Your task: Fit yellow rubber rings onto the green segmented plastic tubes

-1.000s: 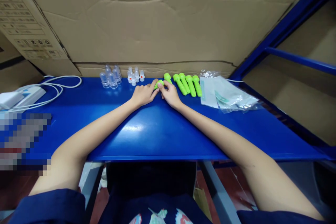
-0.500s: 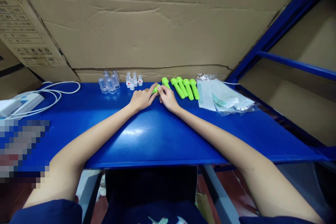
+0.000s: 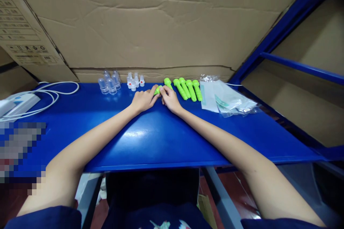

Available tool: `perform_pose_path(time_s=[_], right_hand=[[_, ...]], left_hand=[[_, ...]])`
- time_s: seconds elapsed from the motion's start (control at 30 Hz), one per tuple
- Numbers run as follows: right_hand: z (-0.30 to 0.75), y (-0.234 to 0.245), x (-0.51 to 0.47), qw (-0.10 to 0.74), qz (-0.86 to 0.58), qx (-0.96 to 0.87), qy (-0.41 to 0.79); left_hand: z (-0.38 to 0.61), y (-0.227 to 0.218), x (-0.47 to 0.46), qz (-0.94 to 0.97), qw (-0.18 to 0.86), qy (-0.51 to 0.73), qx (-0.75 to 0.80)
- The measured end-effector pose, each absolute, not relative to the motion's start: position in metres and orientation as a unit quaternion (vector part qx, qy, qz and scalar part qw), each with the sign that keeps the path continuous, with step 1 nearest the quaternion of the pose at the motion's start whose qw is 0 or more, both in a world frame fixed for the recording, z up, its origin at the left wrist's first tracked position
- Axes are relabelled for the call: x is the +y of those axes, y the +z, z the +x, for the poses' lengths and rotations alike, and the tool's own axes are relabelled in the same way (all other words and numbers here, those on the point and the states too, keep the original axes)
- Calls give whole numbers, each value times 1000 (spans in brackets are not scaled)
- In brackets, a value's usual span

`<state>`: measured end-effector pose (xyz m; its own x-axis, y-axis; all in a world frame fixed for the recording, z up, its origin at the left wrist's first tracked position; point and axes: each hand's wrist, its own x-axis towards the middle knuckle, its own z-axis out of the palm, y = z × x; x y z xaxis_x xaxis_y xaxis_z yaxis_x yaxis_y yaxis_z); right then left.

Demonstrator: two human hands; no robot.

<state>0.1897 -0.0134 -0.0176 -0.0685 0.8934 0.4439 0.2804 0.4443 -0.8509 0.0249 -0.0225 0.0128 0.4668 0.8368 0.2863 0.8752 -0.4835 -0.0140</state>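
Note:
Close together above the blue table, my left hand [image 3: 143,100] and my right hand [image 3: 170,98] are both closed on a bright green plastic flashlight body [image 3: 157,91]. My left fingers wrap it and hide much of its length; the fingertips of my right hand pinch its upper right end. Just behind my right hand lies a matching green flashlight body [image 3: 168,83], partly covered by the fingers. Several more green flashlight bodies [image 3: 190,89] rest side by side to the right. Left of my hands stand small white-and-clear pieces with red dots [image 3: 133,85].
Several clear plastic cups [image 3: 109,86] stand at the back left. Clear bags with papers [image 3: 231,98] lie at the right. A white power strip [image 3: 23,105] with looped cable [image 3: 57,94] is on the left. Cardboard [image 3: 139,25] lines the back of the blue table [image 3: 150,139].
The view has shifted slightly. Both hands stay together on the green flashlight body, with only slight finger movement; the things on the table remain in place.

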Motion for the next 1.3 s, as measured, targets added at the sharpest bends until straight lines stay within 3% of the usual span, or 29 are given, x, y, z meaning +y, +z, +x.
perform_pose_path(time_s=[1.3], right_hand=[[191,-19,-10,518,-450,-637,352]], left_hand=[[26,13,-24,-850,76,-124,-506]])
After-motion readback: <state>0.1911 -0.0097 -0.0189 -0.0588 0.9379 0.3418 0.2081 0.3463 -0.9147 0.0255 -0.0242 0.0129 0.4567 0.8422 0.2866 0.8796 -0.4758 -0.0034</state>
